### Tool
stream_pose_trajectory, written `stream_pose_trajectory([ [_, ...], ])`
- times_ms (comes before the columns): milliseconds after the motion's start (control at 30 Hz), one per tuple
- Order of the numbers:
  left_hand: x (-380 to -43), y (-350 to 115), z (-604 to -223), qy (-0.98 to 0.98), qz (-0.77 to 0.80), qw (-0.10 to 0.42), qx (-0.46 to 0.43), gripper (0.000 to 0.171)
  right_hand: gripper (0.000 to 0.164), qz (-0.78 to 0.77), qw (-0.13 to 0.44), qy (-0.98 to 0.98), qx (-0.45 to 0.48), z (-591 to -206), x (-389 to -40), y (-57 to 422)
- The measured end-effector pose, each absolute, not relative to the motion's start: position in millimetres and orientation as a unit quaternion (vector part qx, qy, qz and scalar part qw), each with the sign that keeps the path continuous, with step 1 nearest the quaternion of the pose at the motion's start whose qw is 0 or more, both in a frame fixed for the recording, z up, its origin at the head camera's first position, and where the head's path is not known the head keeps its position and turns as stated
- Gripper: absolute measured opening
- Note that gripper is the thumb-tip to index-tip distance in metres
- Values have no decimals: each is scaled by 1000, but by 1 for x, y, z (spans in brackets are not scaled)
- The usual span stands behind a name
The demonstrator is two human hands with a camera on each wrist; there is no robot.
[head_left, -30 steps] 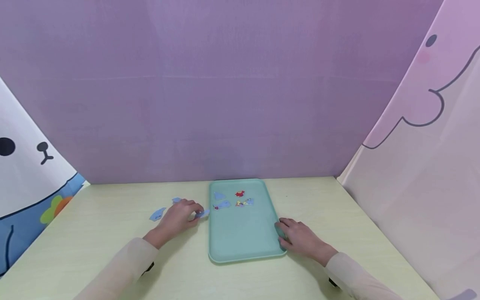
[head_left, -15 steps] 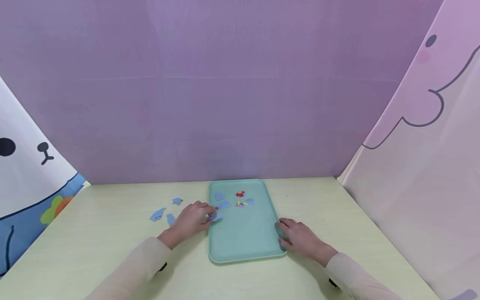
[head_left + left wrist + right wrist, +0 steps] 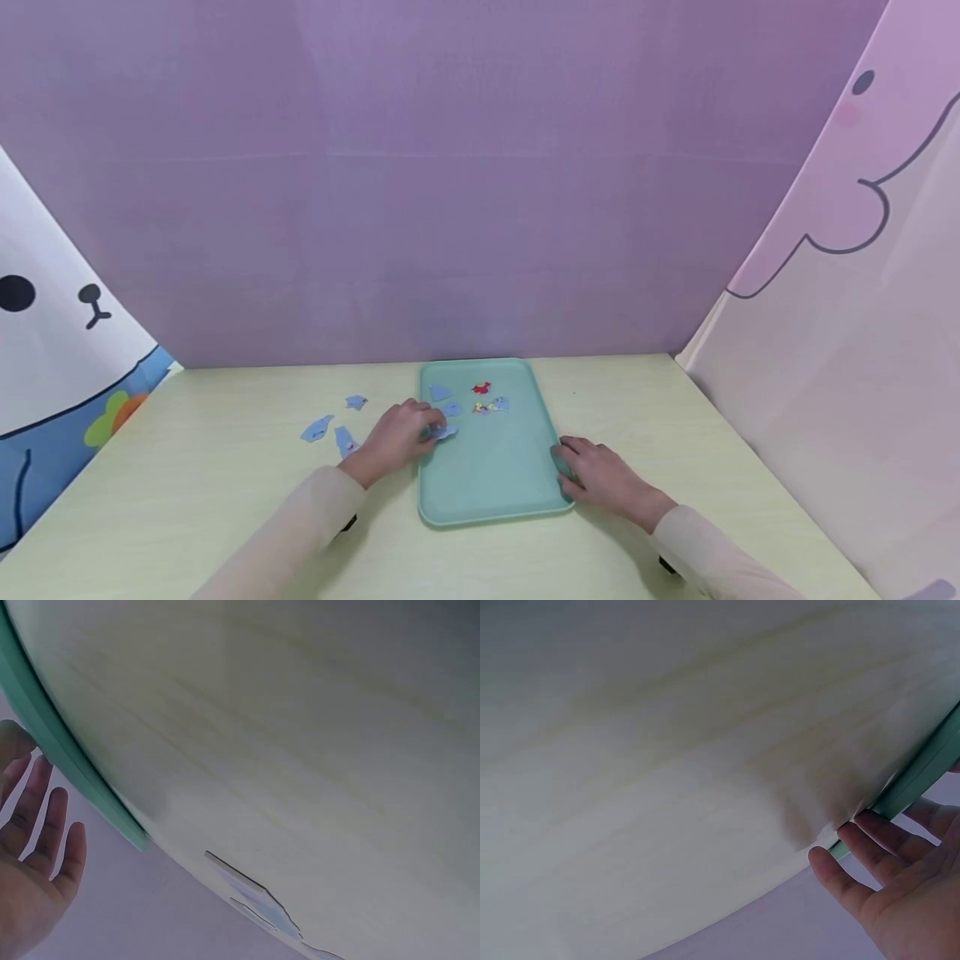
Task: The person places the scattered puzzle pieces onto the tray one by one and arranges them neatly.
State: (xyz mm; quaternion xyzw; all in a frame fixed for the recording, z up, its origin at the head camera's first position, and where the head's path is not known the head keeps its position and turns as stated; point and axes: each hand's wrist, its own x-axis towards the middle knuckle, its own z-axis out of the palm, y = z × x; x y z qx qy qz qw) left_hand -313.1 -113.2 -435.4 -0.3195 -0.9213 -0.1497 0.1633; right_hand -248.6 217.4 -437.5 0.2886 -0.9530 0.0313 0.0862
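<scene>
In the head view my left hand (image 3: 399, 440) is over the left rim of a mint-green tray (image 3: 495, 483). It pinches a blue cardboard puzzle piece (image 3: 445, 432), low over the tray; whether the piece touches the tray I cannot tell. Behind it in the tray lie blue pieces (image 3: 439, 392), a red piece (image 3: 481, 387) and a multicoloured piece (image 3: 480, 408) beside another blue one (image 3: 499, 403). My right hand (image 3: 603, 477) holds the tray's right rim, fingers and thumb bent over it. In the right wrist view its fingertips (image 3: 819, 857) are by the rim.
Left of the tray, on the pale wooden table (image 3: 187, 483), lie more blue pieces (image 3: 317, 428), one of them close to my left wrist. A purple curtain (image 3: 480, 183) closes off the back, and printed cloths (image 3: 847, 350) stand at both sides.
My left hand has moved right, carrying the blue puzzle piece from beside the tray's left rim to over the tray. The right hand and the tray have stayed put.
</scene>
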Motion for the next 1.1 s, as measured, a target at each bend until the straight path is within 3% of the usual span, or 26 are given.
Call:
stream_pose_trajectory([
  [733,-318,-107,-436,-940,-123,122,-295,17,41,26,92,-951,293,-439,-250,218],
  [1100,-318,-111,-435,-933,-133,126,-311,17,41,30,96,-950,297,-438,-249,218],
])
